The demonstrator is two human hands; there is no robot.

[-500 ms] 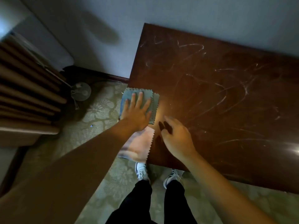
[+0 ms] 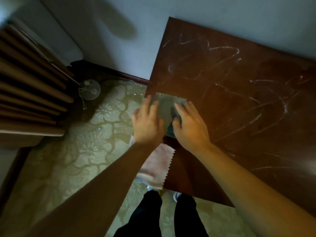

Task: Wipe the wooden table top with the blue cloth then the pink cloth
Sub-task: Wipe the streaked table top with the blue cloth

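Observation:
The dark wooden table top (image 2: 239, 117) carries pale streaks and scribble marks. At its left edge lies the blue cloth (image 2: 166, 106), square with a zigzag border. My left hand (image 2: 147, 122) rests on the cloth's left side with fingers fairly straight; it is blurred. On the cloth's right side my right hand (image 2: 189, 125) has its thumb and fingers curled in, pinching the fabric, and the near part bunches under the palm. Closer to me the pink cloth (image 2: 157, 166) hangs over the table's left edge, partly under my left forearm.
A pale wall runs behind the table. Patterned carpet (image 2: 95, 151) covers the floor on the left, with a small round fan base (image 2: 89, 89) and brown curtains (image 2: 30, 86) beyond it. My legs and shoes (image 2: 177, 195) stand at the table's near corner.
My right hand has moved from the bare table onto the blue cloth's right side and taken hold. The left hand slid from the cloth's middle toward its left edge.

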